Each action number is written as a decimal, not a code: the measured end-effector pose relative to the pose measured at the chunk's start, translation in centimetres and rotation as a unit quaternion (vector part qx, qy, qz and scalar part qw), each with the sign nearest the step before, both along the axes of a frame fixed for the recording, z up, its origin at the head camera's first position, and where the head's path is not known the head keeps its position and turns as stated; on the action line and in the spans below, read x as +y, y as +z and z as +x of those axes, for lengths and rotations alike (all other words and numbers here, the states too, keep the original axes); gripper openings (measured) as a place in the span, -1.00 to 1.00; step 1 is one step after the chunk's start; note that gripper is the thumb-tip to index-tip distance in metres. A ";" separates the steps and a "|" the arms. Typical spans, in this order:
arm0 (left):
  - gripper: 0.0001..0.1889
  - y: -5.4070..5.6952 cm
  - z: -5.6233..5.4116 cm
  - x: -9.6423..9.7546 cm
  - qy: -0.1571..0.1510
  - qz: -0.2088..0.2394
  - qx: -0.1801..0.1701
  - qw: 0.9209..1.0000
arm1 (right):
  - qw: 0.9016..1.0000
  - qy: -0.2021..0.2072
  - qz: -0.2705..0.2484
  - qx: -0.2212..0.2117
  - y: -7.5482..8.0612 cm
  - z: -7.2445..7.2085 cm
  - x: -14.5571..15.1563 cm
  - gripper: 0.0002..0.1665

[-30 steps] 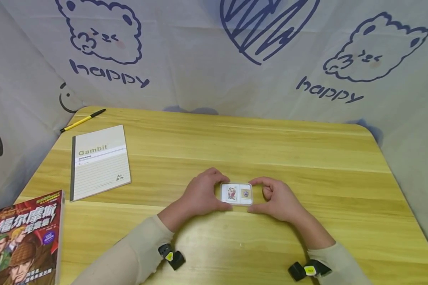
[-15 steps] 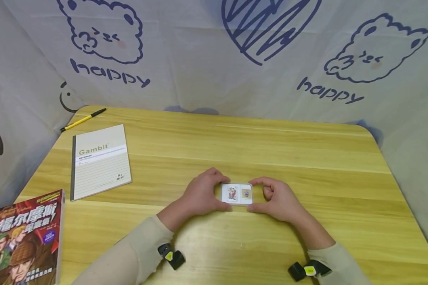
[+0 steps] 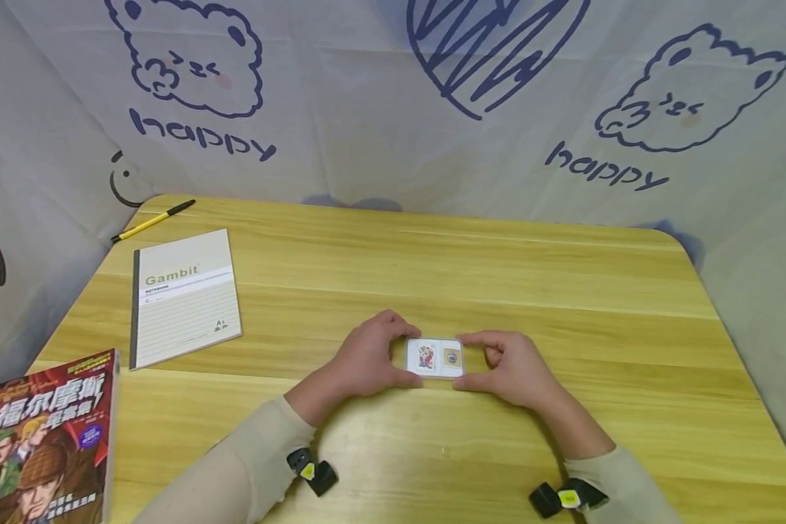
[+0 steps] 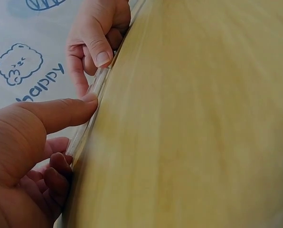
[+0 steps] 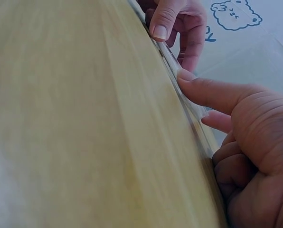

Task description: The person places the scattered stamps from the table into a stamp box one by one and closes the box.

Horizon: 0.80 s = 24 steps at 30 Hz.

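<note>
A small flat clear plastic case (image 3: pixel 437 357) with a white insert lies close over the wooden table, in front of me. Two little pictures show through it: a taller colourful figure on the left, a tan square with a bluish mark on the right. My left hand (image 3: pixel 372 354) pinches the case's left end, thumb on the near edge and index finger on the far edge. At the other end my right hand (image 3: pixel 512 370) pinches it the same way, its other fingers curled in. Both wrist views catch the case edge-on, low along the tabletop, with the thumbs (image 4: pixel 80 113) against its side.
On the left of the wooden table (image 3: pixel 393 269) lie a Gambit notebook (image 3: pixel 185 306) and a yellow and black pen (image 3: pixel 153 222). A red illustrated book (image 3: pixel 46 444) sits at the front left corner. White cloth (image 3: pixel 360 124) with drawings hangs behind the table.
Both hands keep hold of the case, which stays almost in place. The left hand and wrist have shifted slightly left, and the right index finger sits a little lower.
</note>
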<state>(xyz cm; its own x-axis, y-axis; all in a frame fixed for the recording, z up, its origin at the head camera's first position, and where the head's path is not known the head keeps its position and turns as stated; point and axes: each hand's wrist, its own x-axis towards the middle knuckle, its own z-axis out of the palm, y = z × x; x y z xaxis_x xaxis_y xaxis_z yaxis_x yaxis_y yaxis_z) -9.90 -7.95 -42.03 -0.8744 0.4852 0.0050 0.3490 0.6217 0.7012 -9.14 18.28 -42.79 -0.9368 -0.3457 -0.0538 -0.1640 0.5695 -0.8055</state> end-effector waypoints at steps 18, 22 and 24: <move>-0.32 -0.1 0.1 -0.1 0.010 0.002 -0.010 1.000 | 1.000 -0.005 0.019 -0.014 0.1 -0.1 -0.3 -0.27; -0.32 0.0 0.2 0.0 0.013 0.006 -0.015 1.000 | 0.999 -0.012 0.026 -0.017 0.2 -0.1 -0.4 -0.26; -0.33 0.0 0.2 0.1 0.018 0.006 -0.018 1.000 | 0.999 -0.020 0.030 -0.024 0.3 -0.1 -0.5 -0.26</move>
